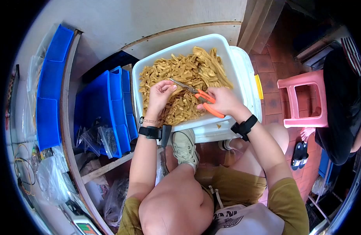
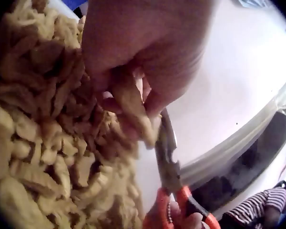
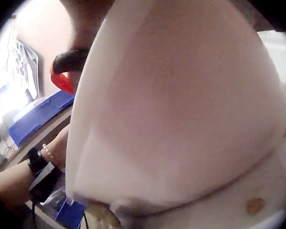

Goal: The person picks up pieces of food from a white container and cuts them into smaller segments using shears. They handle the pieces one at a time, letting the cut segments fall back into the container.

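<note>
The left hand [image 1: 160, 96] pinches a yellowish strip [image 2: 136, 112] between thumb and fingers, its grip nearly closed; the right hand [image 1: 224, 102] has its fingers curled round the orange handles of the scissors [image 1: 200, 95]; the blades point toward the left hand, near the strip; both hands are over the white tub [image 1: 236, 64], which holds many cut pieces [image 1: 161, 70] and, toward its right side, a bundle of longer strips [image 1: 211, 68].

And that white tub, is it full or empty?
The tub is largely filled: yellow-brown pieces cover most of its floor.
</note>
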{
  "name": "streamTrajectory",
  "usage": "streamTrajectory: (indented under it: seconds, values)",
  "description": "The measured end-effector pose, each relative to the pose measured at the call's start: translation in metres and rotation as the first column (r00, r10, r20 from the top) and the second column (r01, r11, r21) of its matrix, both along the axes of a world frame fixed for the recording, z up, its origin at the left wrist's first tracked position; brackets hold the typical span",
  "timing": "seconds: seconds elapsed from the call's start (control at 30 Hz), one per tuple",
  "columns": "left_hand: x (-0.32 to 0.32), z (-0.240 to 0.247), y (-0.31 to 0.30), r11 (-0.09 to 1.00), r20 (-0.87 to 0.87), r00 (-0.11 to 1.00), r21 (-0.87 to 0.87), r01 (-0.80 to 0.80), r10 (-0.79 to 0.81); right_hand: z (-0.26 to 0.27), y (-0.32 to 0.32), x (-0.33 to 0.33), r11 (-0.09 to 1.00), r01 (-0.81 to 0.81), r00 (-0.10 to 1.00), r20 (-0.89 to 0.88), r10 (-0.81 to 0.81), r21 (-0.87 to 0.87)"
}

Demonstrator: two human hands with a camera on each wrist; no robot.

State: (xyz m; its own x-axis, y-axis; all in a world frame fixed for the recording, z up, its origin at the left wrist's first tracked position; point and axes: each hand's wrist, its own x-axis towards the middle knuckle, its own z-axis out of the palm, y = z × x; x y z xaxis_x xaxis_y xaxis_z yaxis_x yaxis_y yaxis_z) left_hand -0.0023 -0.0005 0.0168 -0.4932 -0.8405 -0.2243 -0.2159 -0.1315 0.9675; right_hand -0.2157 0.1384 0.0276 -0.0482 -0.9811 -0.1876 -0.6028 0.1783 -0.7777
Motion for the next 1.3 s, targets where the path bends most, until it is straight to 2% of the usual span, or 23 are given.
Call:
streamTrajectory:
  seconds: [0.07, 0.1, 0.17, 0.23, 0.3, 0.33, 0.37, 0.43, 0.47, 0.53, 0.7, 0.8, 0.97, 1.1, 1.17, 1.3]
  values:
    - [0.006, -0.005, -0.008, 0.992, 0.076, 0.997, -0.127, 0.023, -0.013, 0.002, 0.000, 0.001, 0.999, 0.028, 1.000, -0.007, -0.027, 0.033]
    - [0.007, -0.004, -0.009, 0.992, 0.075, 0.997, -0.127, 0.024, -0.014, -0.003, 0.000, 0.000, 0.999, 0.028, 1.000, -0.007, -0.028, 0.033]
    - [0.008, -0.004, -0.011, 0.967, 0.032, 0.998, -0.254, -0.036, 0.046, -0.018, -0.001, -0.001, 0.989, 0.141, 0.986, 0.097, -0.135, -0.054]
    - [0.010, 0.002, -0.011, 0.977, 0.012, 0.998, -0.204, -0.062, 0.066, -0.008, 0.000, -0.003, 0.988, 0.140, 0.988, 0.078, -0.135, -0.061]
    - [0.008, 0.009, -0.009, 0.972, -0.202, 0.952, -0.002, -0.233, 0.228, -0.004, 0.000, -0.002, 0.988, 0.140, 0.989, 0.060, -0.136, -0.070]
    - [0.008, 0.014, -0.007, 0.967, -0.226, 0.941, 0.100, -0.233, 0.250, -0.003, 0.000, -0.001, 0.989, 0.120, 0.993, 0.003, -0.120, -0.086]
    - [0.007, 0.018, -0.005, 0.967, -0.225, 0.942, 0.099, -0.234, 0.250, -0.003, 0.000, -0.001, 0.990, 0.099, 0.993, -0.054, -0.105, -0.101]
    - [0.003, 0.024, 0.002, 0.929, -0.280, 0.895, 0.230, -0.288, 0.347, -0.006, 0.001, -0.001, 0.995, 0.066, 0.995, -0.072, -0.071, -0.070]
    - [0.003, 0.024, 0.004, 0.930, -0.281, 0.895, 0.229, -0.288, 0.347, -0.007, 0.000, 0.000, 0.999, 0.034, 0.995, -0.089, -0.037, -0.039]
    - [0.003, 0.022, 0.006, 0.943, -0.345, 0.898, 0.282, -0.179, 0.274, -0.007, 0.000, 0.000, 0.999, 0.015, 0.997, -0.071, -0.018, -0.038]
    - [0.003, 0.009, 0.007, 0.946, -0.365, 0.898, 0.293, -0.141, 0.247, -0.009, -0.001, -0.001, 0.999, -0.023, 1.000, -0.011, 0.023, -0.028]
    - [0.002, 0.003, 0.009, 0.960, -0.382, 0.903, 0.265, -0.095, 0.195, -0.009, -0.001, -0.001, 0.999, -0.049, 0.998, 0.025, 0.049, 0.007]
    - [-0.007, 0.003, 0.017, 0.994, -0.270, 0.959, 0.097, -0.059, 0.084, -0.014, 0.000, 0.000, 0.999, -0.044, 0.997, 0.059, 0.043, 0.004]
    - [-0.012, 0.004, 0.019, 0.997, -0.259, 0.964, 0.063, -0.044, 0.059, -0.018, 0.000, 0.000, 0.999, -0.041, 0.999, 0.035, 0.041, -0.015]
    - [-0.010, 0.003, 0.016, 0.998, -0.249, 0.967, 0.050, -0.046, 0.057, -0.012, 0.000, 0.000, 0.999, -0.004, 0.993, 0.118, -0.002, 0.052]
    - [-0.007, 0.003, 0.013, 0.998, -0.240, 0.969, 0.008, -0.061, 0.062, -0.014, 0.001, 0.000, 1.000, 0.012, 0.992, 0.127, -0.014, 0.021]
